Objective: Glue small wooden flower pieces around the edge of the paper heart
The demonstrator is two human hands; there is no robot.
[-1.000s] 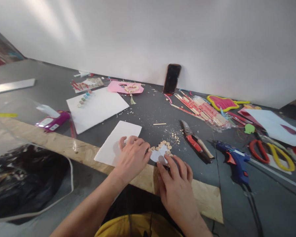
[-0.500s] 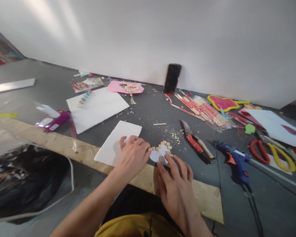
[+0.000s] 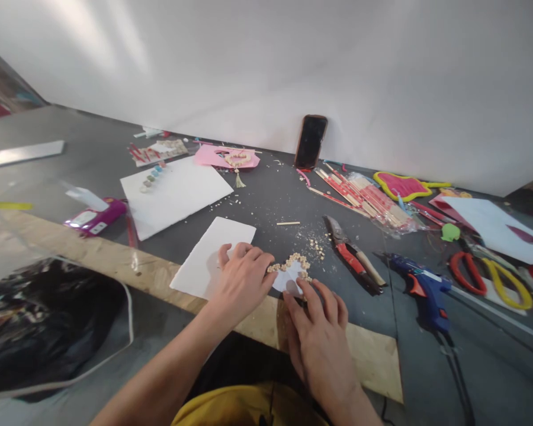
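A small white paper cutout [image 3: 286, 280] lies on the grey table, its upper edge lined with tiny pale wooden pieces [image 3: 296, 259]. My left hand [image 3: 244, 275] is at its left edge, fingers apart and slightly bent, partly above a white sheet [image 3: 199, 266]. From the lower right, my right hand [image 3: 322, 328] holds the cutout, its fingertips on the paper and lower edge. The undersides of both hands are hidden. Loose wooden bits [image 3: 316, 247] and a short stick [image 3: 288, 223] lie just beyond.
Red-handled pruning shears [image 3: 353, 254] and a blue glue gun [image 3: 426, 290] lie to the right, with scissors [image 3: 506, 284] farther out. A phone [image 3: 311, 142] leans on the wall. At left are a purple glue gun [image 3: 100, 219] and a black bag [image 3: 57, 325].
My left fingers have shifted slightly right, over the cutout's left edge, covering more of it. My right hand stays nearly in place.
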